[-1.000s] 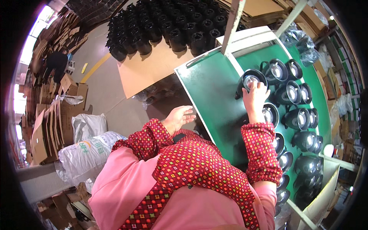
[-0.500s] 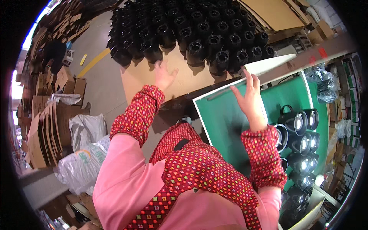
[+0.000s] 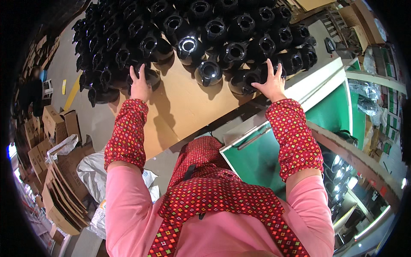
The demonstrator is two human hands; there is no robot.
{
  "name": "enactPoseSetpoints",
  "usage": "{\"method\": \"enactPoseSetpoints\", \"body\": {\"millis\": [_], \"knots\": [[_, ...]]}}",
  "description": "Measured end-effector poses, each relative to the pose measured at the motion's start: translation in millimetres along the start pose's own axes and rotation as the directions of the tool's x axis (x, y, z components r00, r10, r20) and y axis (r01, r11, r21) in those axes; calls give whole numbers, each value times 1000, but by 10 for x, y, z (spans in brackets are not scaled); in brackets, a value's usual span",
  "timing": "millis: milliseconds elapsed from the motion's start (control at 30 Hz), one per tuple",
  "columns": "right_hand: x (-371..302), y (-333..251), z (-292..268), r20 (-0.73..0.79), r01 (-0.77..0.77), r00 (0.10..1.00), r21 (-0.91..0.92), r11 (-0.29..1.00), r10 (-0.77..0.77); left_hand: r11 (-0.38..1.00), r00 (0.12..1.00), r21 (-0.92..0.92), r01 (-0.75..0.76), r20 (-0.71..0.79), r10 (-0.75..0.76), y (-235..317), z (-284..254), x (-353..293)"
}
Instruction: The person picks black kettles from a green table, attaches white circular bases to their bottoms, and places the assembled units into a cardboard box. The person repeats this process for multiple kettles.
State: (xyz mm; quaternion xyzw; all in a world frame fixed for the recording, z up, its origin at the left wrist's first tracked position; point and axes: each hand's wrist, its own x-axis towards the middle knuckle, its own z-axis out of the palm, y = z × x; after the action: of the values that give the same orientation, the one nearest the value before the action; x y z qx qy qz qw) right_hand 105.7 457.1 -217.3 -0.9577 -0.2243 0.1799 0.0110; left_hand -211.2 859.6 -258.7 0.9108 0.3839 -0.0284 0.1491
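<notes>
Rows of glossy black rounded pots, each with a round opening on top, stand on a tan board in front of me. My left hand reaches to the front row with fingers stretched out, by a black pot partly hidden behind it. Further right, my right hand is spread, its thumb by the side of another black pot. Whether either hand touches a pot, I cannot tell. Between the hands stands a single black pot at the front of the group. Neither hand holds anything.
The tan board ends near my apron. To the right is a green-topped bench with a white rim, with shiny dark pots on it behind a rail. Flattened cardboard and white plastic bags lie at left.
My view has turned toward the board, nearer the pots. My right hand has moved from above the green bench to the pots, and my left hand has come up to the front row.
</notes>
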Motion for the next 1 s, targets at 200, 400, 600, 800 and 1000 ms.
{"method": "enactPoseSetpoints", "body": {"millis": [200,400,600,800,1000], "knots": [[157,-291,9,3,14,1000,-96,995,-13,979,995,-180,-95,-47,88,890,115,-229],[322,-608,-76,169,69,985,-245,967,-27,960,963,-263,99,267,-27,1904,4,-32],[282,-941,-1,156,32,988,-79,996,-20,980,913,-14,198,366,-180,2143,64,330],[461,-1125,41,282,-58,957,-44,997,68,954,871,81,288,393,-296,2185,61,609],[306,-1086,187,125,-66,990,42,997,60,980,918,58,190,344,-199,1994,152,534]]}}
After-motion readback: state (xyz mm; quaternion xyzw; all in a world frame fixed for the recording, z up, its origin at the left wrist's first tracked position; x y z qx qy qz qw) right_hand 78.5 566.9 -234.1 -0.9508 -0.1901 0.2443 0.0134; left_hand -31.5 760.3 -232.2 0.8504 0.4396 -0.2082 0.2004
